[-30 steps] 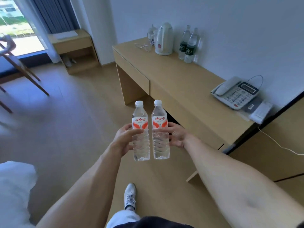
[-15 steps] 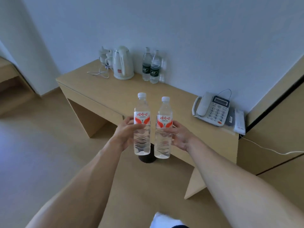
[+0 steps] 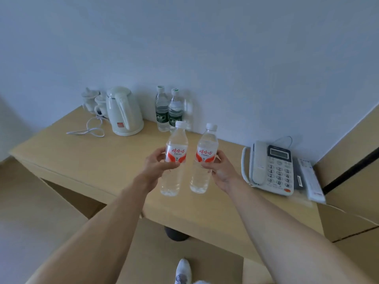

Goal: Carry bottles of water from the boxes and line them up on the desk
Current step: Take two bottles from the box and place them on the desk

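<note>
- Desk (image 3: 98,160): light wood, set against the wall; the middle of the top is bare.
- Cups (image 3: 93,100): two white ones seen at the back left corner, just behind the kettle.
- Cord (image 3: 88,131): white, looped on the desk left of the kettle base.
- Kettle (image 3: 124,110): white, upright, lid down, near the wall.
- Green bottles (image 3: 168,111): two with green labels and caps, stood side by side at the wall, right of the kettle; partly covered by the cap of the left bottle.
- Left hand (image 3: 156,163): wrapped around the left bottle (image 3: 175,158) at its red-and-white label, thumb in front.
- Right hand (image 3: 220,170): clamped on the right bottle (image 3: 205,160) at the label.
- Both bottles are held above the desk, tilted slightly right, white caps up, close together but not touching. Whether the bases touch the top cannot be told.
- Phone (image 3: 270,168): corded desk set, handset in cradle, right of the right hand and near it.
- Remote (image 3: 310,180): white, laid just right of the phone at the desk's end.
- Bin (image 3: 176,233): dark round thing seen under the desk's front edge; mostly hidden.
- Shoe (image 3: 183,270): white, on the floor at the bottom edge.
</note>
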`<state>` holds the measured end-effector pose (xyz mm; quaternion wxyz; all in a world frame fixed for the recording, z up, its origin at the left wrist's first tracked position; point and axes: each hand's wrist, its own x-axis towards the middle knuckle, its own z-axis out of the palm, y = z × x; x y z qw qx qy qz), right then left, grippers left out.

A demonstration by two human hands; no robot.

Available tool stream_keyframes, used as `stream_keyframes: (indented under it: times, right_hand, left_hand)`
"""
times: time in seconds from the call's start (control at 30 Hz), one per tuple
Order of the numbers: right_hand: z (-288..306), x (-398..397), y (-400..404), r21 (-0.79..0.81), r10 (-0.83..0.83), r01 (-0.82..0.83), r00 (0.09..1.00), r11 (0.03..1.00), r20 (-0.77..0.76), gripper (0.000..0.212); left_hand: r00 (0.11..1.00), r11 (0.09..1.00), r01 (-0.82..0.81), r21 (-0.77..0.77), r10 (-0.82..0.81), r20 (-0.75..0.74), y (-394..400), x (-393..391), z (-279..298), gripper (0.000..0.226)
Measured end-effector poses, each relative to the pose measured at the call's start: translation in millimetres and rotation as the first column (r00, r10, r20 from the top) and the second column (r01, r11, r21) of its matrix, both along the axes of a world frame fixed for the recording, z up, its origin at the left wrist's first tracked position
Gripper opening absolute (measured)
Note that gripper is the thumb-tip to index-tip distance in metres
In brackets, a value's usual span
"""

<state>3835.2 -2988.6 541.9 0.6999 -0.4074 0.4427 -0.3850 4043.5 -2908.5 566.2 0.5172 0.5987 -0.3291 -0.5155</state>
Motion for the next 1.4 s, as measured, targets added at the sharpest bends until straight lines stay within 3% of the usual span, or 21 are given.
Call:
stream_keyframes:
  times: [0.27,0.6,1.0,1.17,1.23,1.33,1.4]
  right_hand:
    - [5,37,-69,-0.168,-0.071,0.029,0.966,0.985,-0.249,0.066]
    - [18,46,-102,-0.255,-0.181,0.041,0.813,0.966,-0.554,0.069]
    - [11,46,-103,-0.271,-0.213,0.038,0.725,0.962,-0.655,0.069]
    - [19,39,-102,-0.299,-0.174,-0.079,0.664,0.951,-0.727,0.074]
    - [26,36,-102,-0.312,-0.17,-0.095,0.674,0.945,-0.719,0.074]
    - [44,35,-101,-0.395,-0.216,-0.172,0.614,0.902,-0.759,0.07]
    - [58,37,-101,-0.457,-0.265,-0.244,0.552,0.856,-0.791,0.064]
  left_hand:
    - [0.981,0.995,0.091,0.031,-0.095,0.171,-88,53,-12,0.06]
    - [0.869,0.942,0.336,0.021,-0.318,0.378,-171,73,-3,0.068]
    - [0.743,0.85,0.521,0.075,-0.495,0.45,-195,75,-19,0.073]
    - [0.602,0.804,0.58,0.133,-0.533,0.595,-195,79,-3,0.077]
    - [0.512,0.806,0.584,0.097,-0.458,0.727,-194,81,17,0.079]
    - [0.255,0.765,0.643,-0.02,-0.189,0.948,-194,77,56,0.069]
    - [0.084,0.722,0.691,0.021,-0.109,0.99,-200,71,79,0.053]
